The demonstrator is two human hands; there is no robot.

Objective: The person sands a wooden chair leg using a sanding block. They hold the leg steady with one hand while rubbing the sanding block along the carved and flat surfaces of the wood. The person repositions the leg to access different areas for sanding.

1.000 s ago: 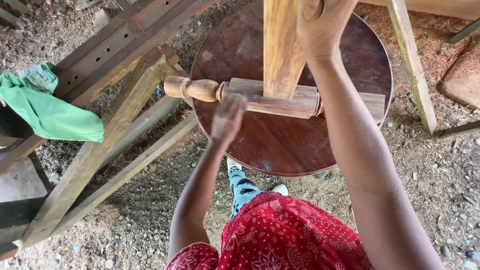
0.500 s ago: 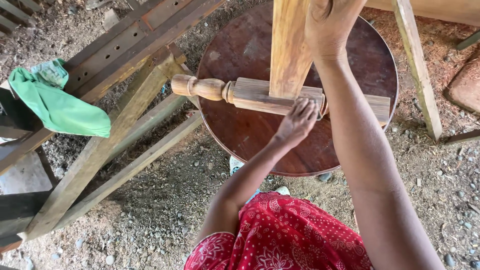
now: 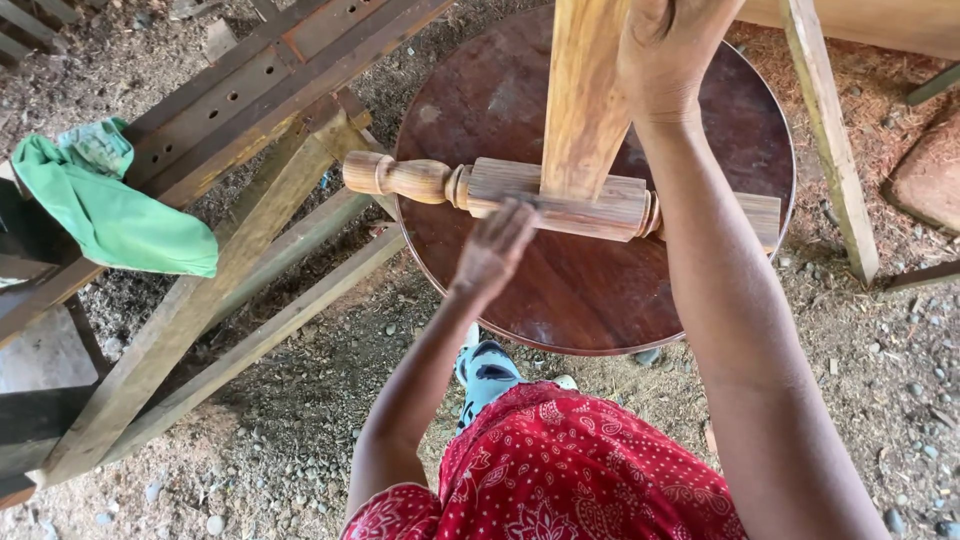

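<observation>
The right hand (image 3: 668, 45) is clamped on the upright plank (image 3: 585, 95) over the round tabletop (image 3: 600, 290). The left hand (image 3: 495, 250) presses its fingers against the near side of the turned leg (image 3: 520, 195), not closed around it. The leg lies across the tabletop's middle, its knobbed end past the left edge. A green cloth (image 3: 110, 210) hangs on beams (image 3: 230, 250) well to the left.

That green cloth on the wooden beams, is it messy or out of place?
A bit: the green cloth lies crumpled over the wooden frame, hanging off one beam. The left hand touches the turned wooden leg; nothing looks broken.
</observation>
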